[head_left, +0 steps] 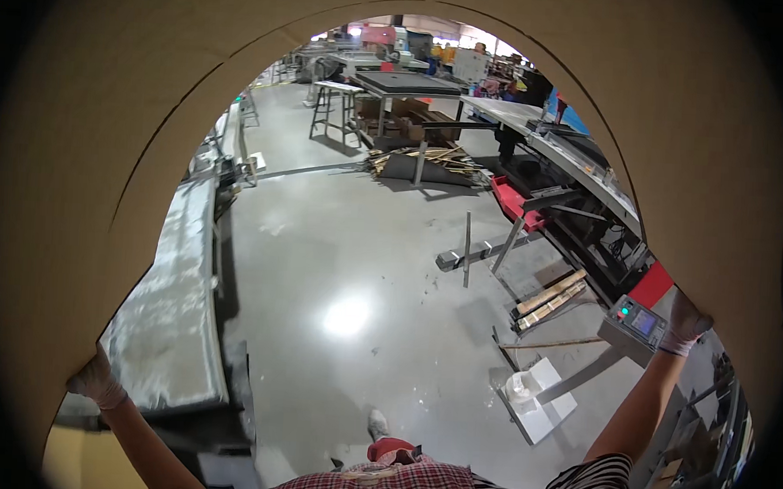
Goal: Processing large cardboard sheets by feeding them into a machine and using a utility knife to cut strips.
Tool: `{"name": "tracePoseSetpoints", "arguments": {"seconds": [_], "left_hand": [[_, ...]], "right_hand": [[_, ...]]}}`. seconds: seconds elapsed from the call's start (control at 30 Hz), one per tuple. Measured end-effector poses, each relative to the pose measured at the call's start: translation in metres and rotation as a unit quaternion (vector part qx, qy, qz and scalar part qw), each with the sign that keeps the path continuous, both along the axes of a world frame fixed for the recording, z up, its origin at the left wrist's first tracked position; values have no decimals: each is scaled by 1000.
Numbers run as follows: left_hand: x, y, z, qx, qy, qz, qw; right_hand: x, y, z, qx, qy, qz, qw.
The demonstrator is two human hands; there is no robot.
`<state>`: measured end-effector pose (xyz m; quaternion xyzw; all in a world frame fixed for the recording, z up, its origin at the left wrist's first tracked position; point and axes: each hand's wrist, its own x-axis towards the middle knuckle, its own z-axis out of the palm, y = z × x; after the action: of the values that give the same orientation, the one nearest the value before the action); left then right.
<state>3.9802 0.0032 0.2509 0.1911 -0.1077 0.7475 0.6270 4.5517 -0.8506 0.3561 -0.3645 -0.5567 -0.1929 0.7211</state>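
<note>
A large tan board [96,132] with a big arched opening surrounds my view on the left, top and right. A thin dark curved line runs along the arch near its edge. At the lower left, my gloved left hand [98,380] grips the board's lower inner edge, its fingertips hidden behind the board. My gloved right hand [688,326] closes on the opposite edge, higher up, its fingers partly hidden too. Both arms are spread wide. Close by my right hand, seen through the opening, is a grey control panel [637,323] with a small screen and a green light.
A long dusty worktable [171,304] runs along the left. On the floor to the right lie wood strips [550,299], a metal bar [479,254] and a white board [550,403] with a white bucket [522,387]. Farther off stand a stool [335,109] and a dark-topped table [406,84] above scrap wood.
</note>
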Motion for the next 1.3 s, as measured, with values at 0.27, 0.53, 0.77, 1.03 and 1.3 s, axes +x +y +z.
{"name": "tracePoseSetpoints", "arguments": {"seconds": [0.27, 0.53, 0.77, 1.03, 1.3], "left_hand": [[246, 178, 13, 57, 0, -43, 997], [450, 373, 6, 52, -1, 71, 996], [688, 565, 19, 177, -49, -92, 979], [898, 812, -10, 295, -8, -151, 944], [1031, 965, 9, 143, -4, 57, 988]], "right_hand": [[275, 216, -20, 56, 9, -20, 998], [535, 423, -23, 80, 118, 115, 983], [698, 645, 10, 120, 65, 40, 990], [918, 844, -9, 72, 26, 19, 997], [1184, 1151, -39, 140, 144, 111, 973]]}}
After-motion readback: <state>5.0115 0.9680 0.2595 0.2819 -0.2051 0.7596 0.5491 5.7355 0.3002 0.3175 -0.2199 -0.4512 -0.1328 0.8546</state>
